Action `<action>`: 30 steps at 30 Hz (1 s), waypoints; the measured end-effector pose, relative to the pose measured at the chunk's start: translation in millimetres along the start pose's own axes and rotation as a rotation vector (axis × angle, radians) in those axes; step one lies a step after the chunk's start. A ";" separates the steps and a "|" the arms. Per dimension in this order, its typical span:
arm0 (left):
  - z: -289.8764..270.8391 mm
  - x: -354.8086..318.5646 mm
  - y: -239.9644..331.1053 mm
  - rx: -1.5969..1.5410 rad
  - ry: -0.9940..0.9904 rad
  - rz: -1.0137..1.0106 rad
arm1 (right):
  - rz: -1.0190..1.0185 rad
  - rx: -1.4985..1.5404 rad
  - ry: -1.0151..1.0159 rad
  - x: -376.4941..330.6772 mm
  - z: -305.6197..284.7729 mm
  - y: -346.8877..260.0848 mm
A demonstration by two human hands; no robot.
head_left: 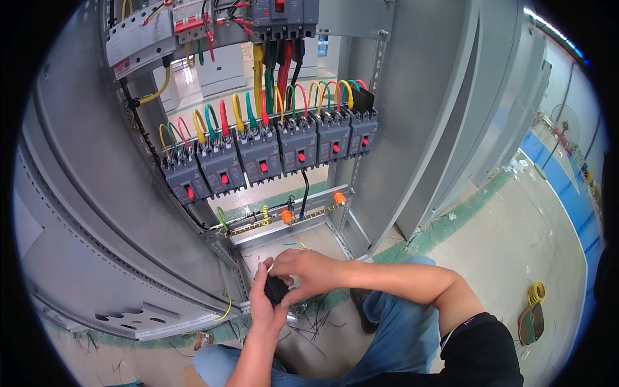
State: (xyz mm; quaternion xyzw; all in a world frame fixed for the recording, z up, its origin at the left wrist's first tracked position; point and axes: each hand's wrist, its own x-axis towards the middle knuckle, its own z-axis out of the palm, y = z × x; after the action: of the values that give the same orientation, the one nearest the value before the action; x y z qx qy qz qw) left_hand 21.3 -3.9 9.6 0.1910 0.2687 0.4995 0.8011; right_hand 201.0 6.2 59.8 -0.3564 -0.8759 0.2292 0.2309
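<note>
Crouching low, the person shows blue trousers (400, 329) and a black sleeve (483, 351) at the bottom of the view, with both bare forearms reaching forward over the floor. The left hand (263, 300) comes up from below and the right hand (309, 271) comes across from the right; the two meet, and both are closed around a small black object (276, 290) held between them, the left hand cupping it from beneath, the right hand's fingers curled over its top. What the object is cannot be told. It sits just in front of the open bottom of a grey metal cabinet (97, 213).

Under the hands, thin wire scraps (309, 322) lie scattered on the concrete floor (503, 245). To the right on the floor lies a coil of yellow wire (536, 292) beside a flat green and brown object (531, 322).

Just beyond the hands, inside the cabinet, a metal rail (303, 216) carries two orange supports (287, 217) and a black cable (304, 190) hanging down to it. Higher up, a row of six dark grey breakers (258, 155) with red switches runs across, each fed by looping yellow, green and red wires (245, 109). At the top are further breakers (280, 16) and a white terminal block (138, 39).
</note>
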 end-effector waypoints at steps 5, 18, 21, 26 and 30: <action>4.9 -6.4 6.5 -0.026 0.001 -0.051 | 0.091 0.349 -0.005 -0.2 -3.2 2.0; -5.3 -3.9 15.0 0.113 -0.020 -0.036 | 0.331 0.616 0.333 6.5 -13.2 23.6; -3.5 -6.5 18.4 0.088 -0.039 -0.058 | 0.410 0.663 0.289 6.4 -14.4 22.9; -0.5 -9.5 18.5 0.058 0.015 -0.022 | 0.403 0.700 0.218 7.9 -13.1 12.3; -4.8 -7.4 17.7 0.174 0.026 0.033 | 0.361 0.686 0.232 6.3 -10.5 8.7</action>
State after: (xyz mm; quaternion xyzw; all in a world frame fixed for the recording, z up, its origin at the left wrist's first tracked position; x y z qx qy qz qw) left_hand 3.3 -2.8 17.7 0.2579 0.3182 0.4896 0.7697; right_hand 207.4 18.8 64.7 -0.4303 -0.6401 0.5032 0.3898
